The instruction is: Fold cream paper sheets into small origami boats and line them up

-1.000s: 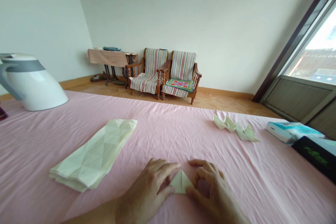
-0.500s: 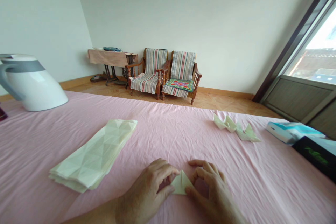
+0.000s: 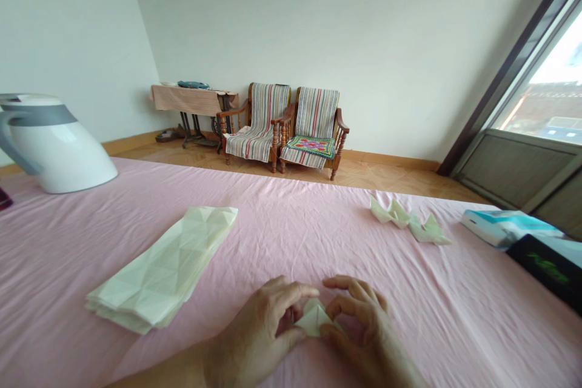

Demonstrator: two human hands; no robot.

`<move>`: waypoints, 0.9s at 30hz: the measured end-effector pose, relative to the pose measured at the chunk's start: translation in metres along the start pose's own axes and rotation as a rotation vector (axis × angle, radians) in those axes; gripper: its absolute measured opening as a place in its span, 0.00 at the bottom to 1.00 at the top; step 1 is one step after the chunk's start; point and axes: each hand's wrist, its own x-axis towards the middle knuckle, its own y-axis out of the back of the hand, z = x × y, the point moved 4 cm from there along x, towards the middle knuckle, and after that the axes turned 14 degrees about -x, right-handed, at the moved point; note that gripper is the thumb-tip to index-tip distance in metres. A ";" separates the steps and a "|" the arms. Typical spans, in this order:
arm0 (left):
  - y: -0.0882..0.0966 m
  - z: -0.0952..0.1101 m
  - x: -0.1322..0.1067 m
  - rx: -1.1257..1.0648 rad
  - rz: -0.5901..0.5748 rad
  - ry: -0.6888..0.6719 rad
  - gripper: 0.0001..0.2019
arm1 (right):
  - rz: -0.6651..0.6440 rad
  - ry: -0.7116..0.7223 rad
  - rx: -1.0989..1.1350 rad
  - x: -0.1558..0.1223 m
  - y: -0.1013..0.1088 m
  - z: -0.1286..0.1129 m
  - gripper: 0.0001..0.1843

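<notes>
A small piece of pale green paper (image 3: 313, 319), folded to a triangular shape, lies between my two hands near the table's front edge. My left hand (image 3: 268, 321) has its thumb at the paper's lower left corner, with the index finger curled over the upper left. On the other side, my right hand (image 3: 364, 321) pinches the right edge with thumb and bent fingers. To the left lies a stack of creased pale green paper sheets (image 3: 163, 270). Folded paper boats (image 3: 409, 221) of the same green sit farther back on the right.
A pink cloth (image 3: 291, 230) covers the table. A white and grey jug (image 3: 68, 145) stands at the far left. At the right are a blue and white tissue pack (image 3: 500, 227) and a black box (image 3: 545, 270). Two wooden armchairs (image 3: 313, 127) stand beyond the table.
My left index finger has lifted and reached right over the top of the paper. The folded paper's top looks slightly opened and lower. My right hand stays nearly in place.
</notes>
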 end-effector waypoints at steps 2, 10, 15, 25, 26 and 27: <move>0.000 0.002 0.000 0.014 -0.014 -0.008 0.18 | -0.025 0.024 -0.016 0.000 0.000 -0.002 0.06; 0.001 -0.006 -0.001 0.046 0.051 0.066 0.16 | -0.050 0.002 -0.027 0.001 0.000 -0.004 0.09; 0.000 -0.004 0.000 0.103 0.040 0.020 0.09 | 0.006 -0.029 -0.065 0.001 -0.004 -0.003 0.12; -0.002 -0.001 -0.001 0.156 0.014 -0.024 0.10 | 0.019 -0.089 -0.097 0.002 -0.007 -0.001 0.11; -0.003 -0.001 -0.001 0.166 0.002 -0.032 0.10 | 0.023 -0.089 -0.098 0.002 -0.007 -0.001 0.11; -0.003 -0.001 -0.001 0.173 -0.007 -0.039 0.09 | 0.028 -0.088 -0.099 0.002 -0.008 -0.001 0.12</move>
